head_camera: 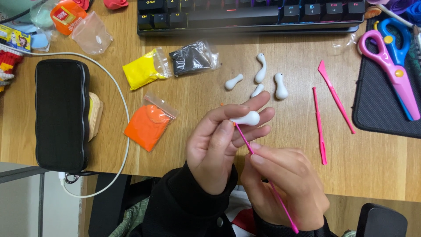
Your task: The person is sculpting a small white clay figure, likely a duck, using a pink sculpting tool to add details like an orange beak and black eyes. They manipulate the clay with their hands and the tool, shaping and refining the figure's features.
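Right hand (283, 186), nearest the camera at 6 o'clock, fingers pinched round a thin pink stick tool (263, 173); the tool's tip touches the white clay piece (247, 118). Left hand (221, 140), just beyond, pinches that white clay piece between thumb and fingers above the wooden desk (197, 92). At 9 o'clock, an orange clay bag (147, 125). At 3 o'clock, two pink modelling tools (326, 112) lying flat. Farther, at 12 o'clock, four white clay shapes (261, 79); yellow clay bag (142, 69) and black clay bag (191, 58) at 11 o'clock. Farthest: keyboard (250, 15).
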